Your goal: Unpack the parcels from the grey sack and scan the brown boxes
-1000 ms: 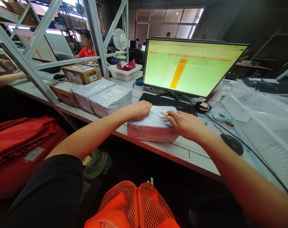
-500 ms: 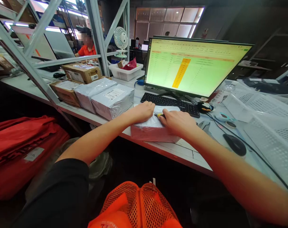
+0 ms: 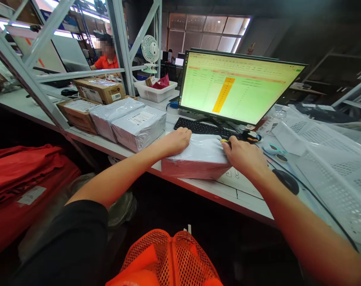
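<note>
A package (image 3: 198, 159) wrapped in whitish plastic lies at the desk's front edge, its near side tinted red. My left hand (image 3: 179, 141) bears on its top left part with curled fingers, gripping it; the fingertips are hidden. In my right hand (image 3: 247, 155), closed at the package's right end, is a small yellow-and-black utility knife (image 3: 225, 141). Its tip points left over the top of the wrapping, and most of its handle is covered by the hand. Whether the plastic is cut, I cannot tell.
Two more wrapped parcels (image 3: 140, 126) and brown cartons (image 3: 98, 90) stand left, by a metal frame (image 3: 121, 47). Behind the package are a keyboard (image 3: 195, 126) and a monitor (image 3: 240, 87). White baskets (image 3: 332, 174), a mouse (image 3: 285, 180) and a cable lie right. A person (image 3: 107, 55) sits beyond.
My right hand has moved right with the utility knife, from the package's middle to its right end. My left hand stays on the package's left part. The view has shifted slightly.
</note>
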`<action>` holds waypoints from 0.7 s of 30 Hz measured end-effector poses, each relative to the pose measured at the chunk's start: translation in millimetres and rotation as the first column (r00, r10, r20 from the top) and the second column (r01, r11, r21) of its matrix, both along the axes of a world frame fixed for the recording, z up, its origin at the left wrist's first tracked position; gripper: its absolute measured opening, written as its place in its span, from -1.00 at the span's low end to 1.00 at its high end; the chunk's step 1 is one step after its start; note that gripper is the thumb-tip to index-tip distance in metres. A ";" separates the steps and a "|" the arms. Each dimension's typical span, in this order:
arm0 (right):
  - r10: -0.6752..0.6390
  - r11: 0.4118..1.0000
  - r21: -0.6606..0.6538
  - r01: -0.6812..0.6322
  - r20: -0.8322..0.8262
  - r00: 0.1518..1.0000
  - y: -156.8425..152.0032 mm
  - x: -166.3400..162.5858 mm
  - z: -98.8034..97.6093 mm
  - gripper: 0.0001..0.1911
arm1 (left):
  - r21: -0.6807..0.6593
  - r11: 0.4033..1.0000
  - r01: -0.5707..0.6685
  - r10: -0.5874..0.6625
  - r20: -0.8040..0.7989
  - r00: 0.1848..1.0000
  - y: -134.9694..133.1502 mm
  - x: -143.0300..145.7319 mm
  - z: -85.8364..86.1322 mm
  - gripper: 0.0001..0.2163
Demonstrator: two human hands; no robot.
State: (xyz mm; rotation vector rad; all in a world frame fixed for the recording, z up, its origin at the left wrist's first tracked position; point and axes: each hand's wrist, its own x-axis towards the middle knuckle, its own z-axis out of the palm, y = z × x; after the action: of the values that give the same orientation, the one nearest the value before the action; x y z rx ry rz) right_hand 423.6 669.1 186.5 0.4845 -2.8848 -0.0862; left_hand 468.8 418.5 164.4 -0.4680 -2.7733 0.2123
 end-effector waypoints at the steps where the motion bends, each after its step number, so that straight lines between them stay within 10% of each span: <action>1: 0.004 1.000 -0.012 -0.004 -0.006 1.000 5.5 2.0 1.3 -0.45 | 0.024 1.000 -0.014 0.014 0.007 1.000 -0.4 1.0 1.5 -0.71; 8: 0.124 0.992 -0.023 -0.124 -0.006 0.992 5.0 19.1 6.7 -0.52 | 0.232 0.973 0.008 -0.034 0.107 0.994 -1.5 9.2 20.1 -0.66; 21: 0.381 0.920 0.082 -0.382 0.033 0.924 -30.8 11.0 2.1 -0.49 | 0.117 0.976 -0.186 0.185 0.017 0.983 17.7 7.7 3.6 -0.77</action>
State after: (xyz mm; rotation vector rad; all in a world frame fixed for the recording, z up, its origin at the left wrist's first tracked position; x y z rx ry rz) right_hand 434.6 638.3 188.6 1.0576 -2.7499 -0.1459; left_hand 476.4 436.2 167.9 -0.1801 -2.8154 0.0890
